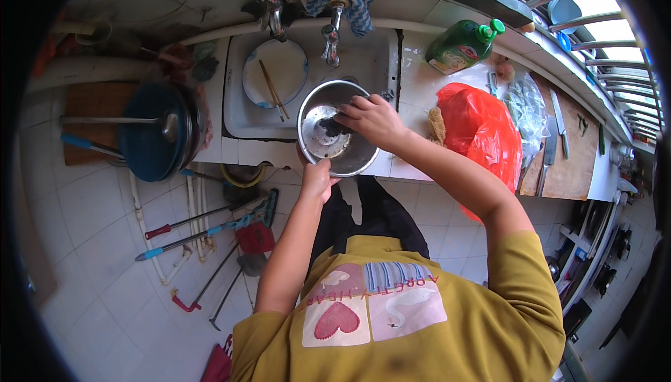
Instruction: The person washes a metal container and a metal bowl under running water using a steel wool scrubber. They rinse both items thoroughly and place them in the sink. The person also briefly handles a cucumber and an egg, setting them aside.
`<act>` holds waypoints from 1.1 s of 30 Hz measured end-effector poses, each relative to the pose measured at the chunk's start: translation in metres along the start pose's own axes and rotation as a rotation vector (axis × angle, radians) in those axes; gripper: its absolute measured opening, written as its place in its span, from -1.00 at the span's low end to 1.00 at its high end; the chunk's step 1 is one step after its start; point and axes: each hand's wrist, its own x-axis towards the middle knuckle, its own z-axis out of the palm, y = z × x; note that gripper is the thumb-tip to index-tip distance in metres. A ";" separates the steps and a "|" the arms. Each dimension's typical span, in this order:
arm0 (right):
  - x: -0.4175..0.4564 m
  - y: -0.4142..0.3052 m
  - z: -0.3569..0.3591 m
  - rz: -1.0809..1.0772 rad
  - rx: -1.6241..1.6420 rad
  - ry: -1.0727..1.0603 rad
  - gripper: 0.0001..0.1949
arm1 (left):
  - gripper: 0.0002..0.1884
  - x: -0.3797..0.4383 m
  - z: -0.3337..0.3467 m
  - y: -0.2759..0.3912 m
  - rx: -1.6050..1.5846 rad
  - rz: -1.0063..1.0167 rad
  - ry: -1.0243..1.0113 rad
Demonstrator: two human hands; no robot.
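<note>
A round stainless steel bowl (354, 159) is tilted over the front edge of the sink (251, 129). My left hand (316, 178) grips its near rim, thumb on the edge. Inside the bowl, my right hand (375, 122) presses a dark scouring pad (333, 127) against the metal. Small dark specks lie on the bowl's inner surface. In the sink behind it rests a white plate (262, 84) with a blue-marked rim, and a pair of wooden chopsticks (271, 88) lies across that plate.
Two metal taps (331, 41) rise behind the sink. To the right stand a green pump bottle (460, 46), a red plastic bag (477, 125) and a cutting board (571, 167) with knives. Stacked basins (149, 146) sit left, with a ladle (115, 120) on top. Mops and brooms (209, 232) lean below.
</note>
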 end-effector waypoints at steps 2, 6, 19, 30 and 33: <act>0.022 -0.008 0.040 -0.065 -0.244 -0.037 -0.64 | -0.52 0.004 -0.004 -0.007 0.008 -0.020 -0.006; 0.023 -0.018 0.093 0.000 -0.176 -0.240 -0.72 | -0.54 0.004 -0.006 -0.003 -0.026 0.042 0.034; 0.010 -0.071 0.083 0.472 0.134 -0.065 -0.88 | -0.71 0.033 -0.051 -0.043 -0.018 -0.005 -0.054; -0.002 -0.088 0.080 0.384 0.444 -0.296 -0.83 | -0.74 0.029 -0.051 -0.037 -0.044 0.045 -0.086; 0.008 -0.060 0.086 0.382 0.089 -0.058 -0.89 | -0.68 0.017 -0.041 -0.030 0.041 -0.010 -0.071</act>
